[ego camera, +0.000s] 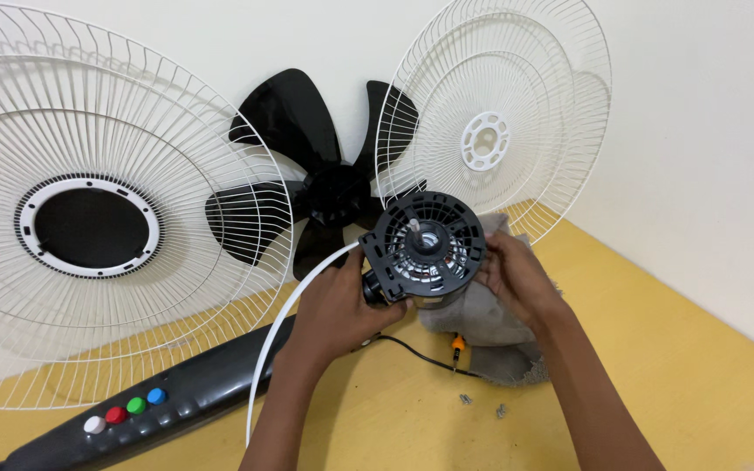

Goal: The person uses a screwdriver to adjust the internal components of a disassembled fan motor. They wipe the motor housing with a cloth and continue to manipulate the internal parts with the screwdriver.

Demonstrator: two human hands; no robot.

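Both forearms come up from the bottom edge, and my left hand and right hand meet on the black fan motor, which I take as the landmark for everything else. Left grip is wrapped around the motor's lower left side, by the stubby neck; right grip cups its right rim with the fingers curled behind. Each hand is closed on the housing, so the motor is carried between them, lifted above the yellow surface.

I judge the two-sided hold is there to keep the round face steady and turned up at the camera. The shaft sticks out of the centre toward me and slightly up-left, so the motor's long axis runs from the back, near the grey cloth, out through that shaft.

That cloth lies just under and right of the motor (probably padding, though I can't be sure). Behind the motor the black blade leans on the wall. The rear grille stands above right of the motor, the front grille well left. A white band curves away lower left of it, over the black control base. Below the motor a thin wire trails, and small screws lie on the surface.
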